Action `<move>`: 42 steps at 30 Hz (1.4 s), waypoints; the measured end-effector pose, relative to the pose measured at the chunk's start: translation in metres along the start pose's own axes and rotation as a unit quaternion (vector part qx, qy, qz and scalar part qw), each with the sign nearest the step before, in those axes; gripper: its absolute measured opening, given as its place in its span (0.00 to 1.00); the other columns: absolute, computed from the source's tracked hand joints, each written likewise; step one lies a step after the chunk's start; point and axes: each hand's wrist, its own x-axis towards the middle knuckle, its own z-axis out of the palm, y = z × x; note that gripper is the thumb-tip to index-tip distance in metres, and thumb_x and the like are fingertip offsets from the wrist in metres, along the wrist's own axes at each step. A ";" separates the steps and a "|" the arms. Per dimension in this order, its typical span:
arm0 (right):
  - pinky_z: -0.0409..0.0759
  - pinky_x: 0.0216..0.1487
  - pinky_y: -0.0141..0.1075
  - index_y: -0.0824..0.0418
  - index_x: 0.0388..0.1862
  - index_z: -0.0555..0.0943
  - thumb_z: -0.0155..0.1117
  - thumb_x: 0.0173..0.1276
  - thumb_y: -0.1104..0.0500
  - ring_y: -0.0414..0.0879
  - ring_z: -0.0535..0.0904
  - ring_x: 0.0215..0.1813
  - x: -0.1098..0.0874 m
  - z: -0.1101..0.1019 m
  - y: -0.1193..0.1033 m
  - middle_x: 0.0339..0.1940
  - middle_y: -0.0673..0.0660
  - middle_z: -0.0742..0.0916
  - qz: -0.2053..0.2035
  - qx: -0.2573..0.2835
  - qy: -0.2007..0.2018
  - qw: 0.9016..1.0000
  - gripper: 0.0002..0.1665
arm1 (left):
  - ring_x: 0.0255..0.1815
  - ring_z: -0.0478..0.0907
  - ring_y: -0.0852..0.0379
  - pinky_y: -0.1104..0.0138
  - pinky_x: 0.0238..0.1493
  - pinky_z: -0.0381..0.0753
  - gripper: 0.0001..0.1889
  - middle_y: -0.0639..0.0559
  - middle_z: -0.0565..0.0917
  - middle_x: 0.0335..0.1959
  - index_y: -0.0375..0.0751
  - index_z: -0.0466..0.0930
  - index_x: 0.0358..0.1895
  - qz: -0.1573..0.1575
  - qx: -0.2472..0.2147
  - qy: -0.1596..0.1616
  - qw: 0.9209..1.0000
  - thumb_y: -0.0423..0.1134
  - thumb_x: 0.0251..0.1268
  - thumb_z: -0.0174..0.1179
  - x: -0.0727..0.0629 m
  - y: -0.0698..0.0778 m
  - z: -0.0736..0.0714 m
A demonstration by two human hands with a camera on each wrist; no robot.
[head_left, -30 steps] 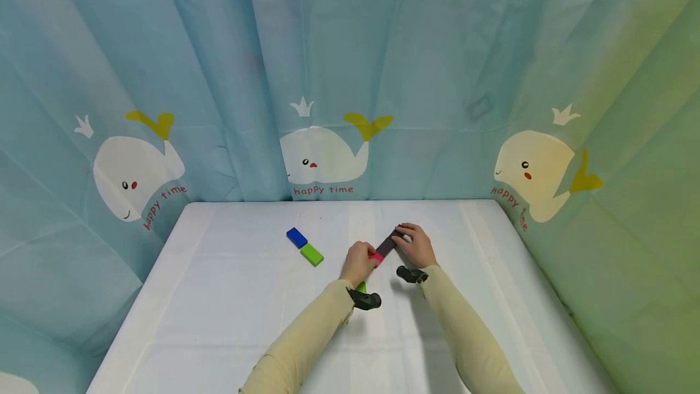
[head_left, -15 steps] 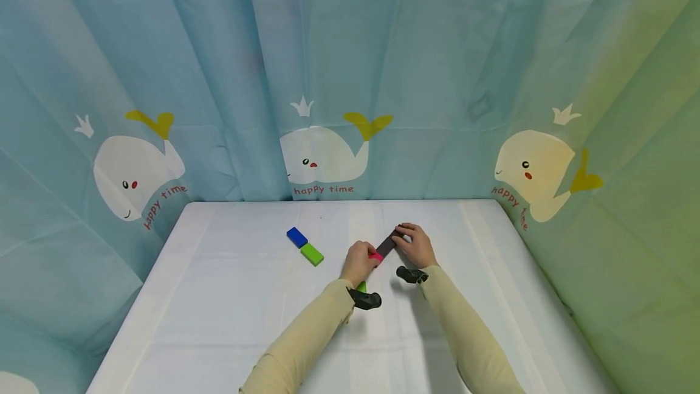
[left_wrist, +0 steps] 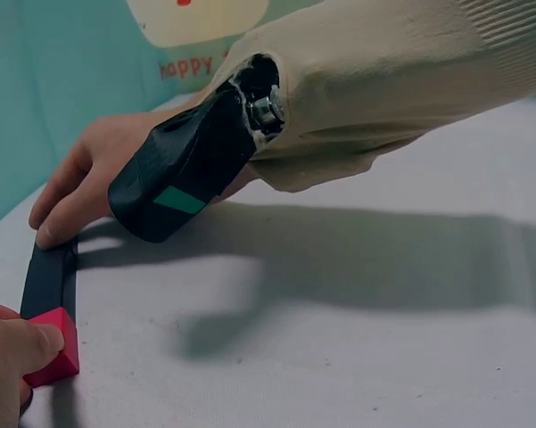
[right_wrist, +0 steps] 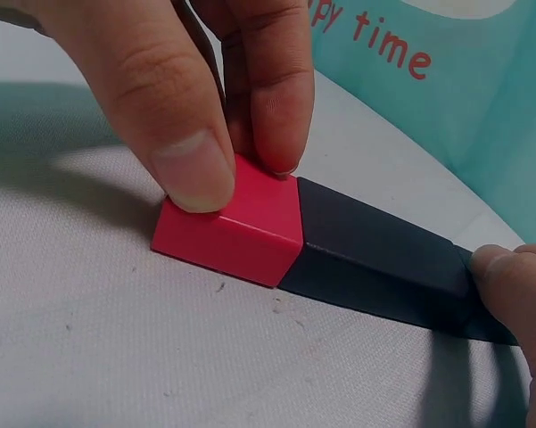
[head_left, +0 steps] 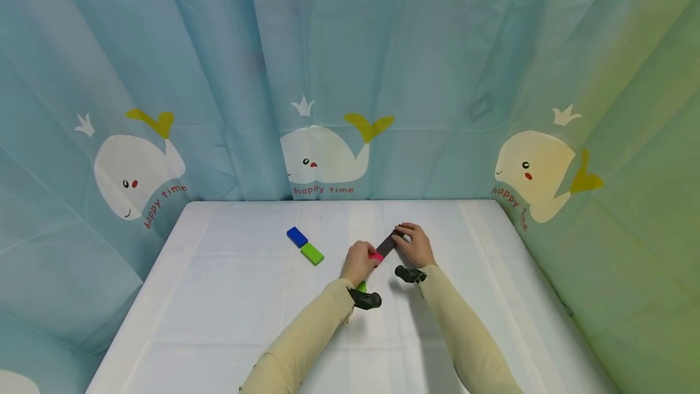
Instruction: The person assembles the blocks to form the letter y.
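Note:
My left hand (head_left: 358,261) pinches a pinkish-red block (right_wrist: 236,223) between thumb and fingers. End to end with it lies a black block (right_wrist: 375,245), the two faces meeting in a straight row on the table. At the row's far end my right hand (head_left: 418,248) grips the black part, its thumb (right_wrist: 499,267) on the near side. A seam in the black shows beside that thumb. In the left wrist view the right hand (left_wrist: 94,178) reaches down onto the black row (left_wrist: 46,276) from the far side. Fingertips of both hands stay low, close to the tabletop.
Left of the hands, a blue block (head_left: 297,236) and a green block (head_left: 312,254) lie corner to corner. Another green piece (head_left: 361,287) shows partly under the left wrist. The white table (head_left: 219,321) ends at a pale blue curtain (head_left: 437,78) with printed whales.

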 end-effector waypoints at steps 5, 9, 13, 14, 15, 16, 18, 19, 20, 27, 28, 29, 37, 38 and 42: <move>0.67 0.64 0.57 0.70 0.58 0.80 0.67 0.68 0.58 0.64 0.69 0.65 0.002 0.001 0.001 0.62 0.70 0.76 0.005 0.001 -0.003 1.000 0.24 | 0.34 0.76 0.52 0.64 0.41 0.75 0.08 0.46 0.78 0.32 0.33 0.83 0.36 0.001 0.002 0.001 1.000 0.30 0.53 0.71 0.001 0.000 -0.001; 0.67 0.64 0.56 0.70 0.58 0.80 0.66 0.68 0.58 0.64 0.69 0.65 0.003 0.002 0.003 0.62 0.70 0.76 0.003 0.000 0.002 1.000 0.24 | 0.34 0.75 0.54 0.65 0.41 0.75 0.08 0.48 0.78 0.31 0.34 0.83 0.35 0.008 -0.009 0.000 1.000 0.30 0.53 0.71 0.003 -0.003 0.000; 0.67 0.64 0.56 0.70 0.57 0.81 0.67 0.67 0.58 0.64 0.70 0.64 0.004 0.003 0.003 0.61 0.70 0.77 0.003 -0.004 0.005 1.000 0.23 | 0.31 0.74 0.56 0.67 0.38 0.75 0.08 0.51 0.76 0.29 0.35 0.83 0.33 0.038 -0.011 0.012 0.999 0.31 0.50 0.72 0.004 -0.009 0.002; 0.66 0.64 0.56 0.69 0.57 0.81 0.67 0.67 0.58 0.64 0.70 0.64 0.004 0.003 0.004 0.61 0.70 0.77 0.003 -0.004 0.006 1.000 0.23 | 0.31 0.74 0.56 0.67 0.38 0.75 0.08 0.50 0.76 0.29 0.35 0.83 0.33 0.037 -0.014 0.010 0.999 0.31 0.51 0.72 0.004 -0.010 0.002; 0.66 0.64 0.56 0.70 0.57 0.81 0.67 0.67 0.58 0.64 0.70 0.64 0.004 0.003 0.004 0.61 0.70 0.77 0.002 -0.005 0.007 1.000 0.23 | 0.31 0.74 0.56 0.67 0.38 0.75 0.08 0.50 0.76 0.28 0.35 0.83 0.33 0.041 -0.012 0.012 0.999 0.31 0.51 0.72 0.004 -0.010 0.002; 0.66 0.64 0.56 0.70 0.56 0.81 0.67 0.67 0.58 0.64 0.70 0.64 0.004 0.003 0.004 0.61 0.70 0.77 0.000 -0.007 0.008 1.000 0.23 | 0.31 0.74 0.55 0.67 0.38 0.75 0.08 0.50 0.76 0.29 0.35 0.83 0.33 0.037 -0.013 0.011 0.999 0.30 0.51 0.71 0.004 -0.010 0.002; 0.67 0.64 0.56 0.69 0.56 0.81 0.67 0.67 0.58 0.64 0.70 0.64 0.004 0.003 0.003 0.60 0.70 0.77 0.001 -0.005 0.010 1.000 0.23 | 0.32 0.75 0.55 0.66 0.39 0.75 0.08 0.49 0.77 0.29 0.35 0.83 0.34 0.030 -0.016 0.010 0.999 0.30 0.51 0.71 0.004 -0.009 0.002; 0.67 0.64 0.56 0.70 0.56 0.81 0.67 0.67 0.58 0.64 0.70 0.64 0.004 0.003 0.003 0.61 0.70 0.77 0.000 -0.005 0.011 1.000 0.23 | 0.33 0.75 0.53 0.64 0.41 0.76 0.08 0.48 0.78 0.30 0.33 0.83 0.34 0.012 -0.018 0.001 1.000 0.29 0.52 0.71 0.003 -0.006 0.001; 0.67 0.64 0.56 0.70 0.56 0.81 0.67 0.67 0.58 0.64 0.70 0.64 0.004 0.003 0.003 0.60 0.70 0.77 0.000 -0.005 0.012 1.000 0.23 | 0.34 0.76 0.53 0.64 0.42 0.76 0.08 0.48 0.78 0.31 0.33 0.83 0.35 0.009 -0.015 0.001 1.000 0.29 0.52 0.71 0.003 -0.005 0.001; 0.67 0.64 0.56 0.69 0.56 0.81 0.68 0.66 0.58 0.63 0.71 0.64 0.005 0.005 0.005 0.60 0.69 0.77 0.002 -0.014 0.012 1.000 0.23 | 0.35 0.76 0.53 0.66 0.42 0.75 0.08 0.47 0.79 0.32 0.34 0.84 0.36 0.000 0.006 0.001 1.000 0.30 0.53 0.71 0.001 0.000 -0.001; 0.67 0.64 0.56 0.69 0.56 0.81 0.68 0.66 0.58 0.63 0.71 0.64 0.005 0.004 0.004 0.60 0.69 0.77 0.002 -0.016 0.011 1.000 0.23 | 0.35 0.76 0.53 0.65 0.42 0.75 0.08 0.47 0.79 0.32 0.34 0.84 0.36 -0.002 0.007 0.000 1.000 0.30 0.53 0.71 0.001 0.000 -0.001; 0.67 0.64 0.56 0.69 0.57 0.81 0.68 0.66 0.58 0.63 0.71 0.64 0.004 0.004 0.004 0.60 0.69 0.77 0.002 -0.017 0.010 1.000 0.23 | 0.35 0.76 0.53 0.65 0.43 0.75 0.08 0.47 0.79 0.32 0.34 0.84 0.37 -0.005 0.006 -0.002 1.000 0.30 0.53 0.71 0.001 0.000 -0.001; 0.67 0.63 0.55 0.69 0.56 0.82 0.67 0.67 0.58 0.63 0.71 0.64 0.003 0.004 0.002 0.60 0.69 0.78 0.000 -0.010 0.010 1.000 0.22 | 0.34 0.76 0.53 0.65 0.42 0.75 0.08 0.48 0.78 0.32 0.34 0.83 0.36 -0.008 0.000 -0.006 1.000 0.30 0.53 0.71 0.001 -0.003 0.001; 0.67 0.63 0.55 0.69 0.56 0.82 0.67 0.67 0.58 0.63 0.71 0.64 0.003 0.004 0.002 0.60 0.69 0.78 -0.002 -0.010 0.010 1.000 0.22 | 0.34 0.76 0.53 0.65 0.42 0.75 0.08 0.48 0.78 0.32 0.34 0.83 0.36 -0.010 -0.001 -0.007 1.000 0.30 0.53 0.71 0.001 -0.003 0.001; 0.67 0.64 0.55 0.69 0.56 0.82 0.67 0.67 0.58 0.63 0.71 0.64 0.002 0.004 0.003 0.60 0.69 0.78 -0.006 -0.011 0.011 1.000 0.22 | 0.35 0.76 0.53 0.64 0.42 0.76 0.08 0.47 0.79 0.32 0.34 0.84 0.36 -0.014 -0.008 -0.008 1.000 0.30 0.53 0.71 0.000 -0.001 -0.001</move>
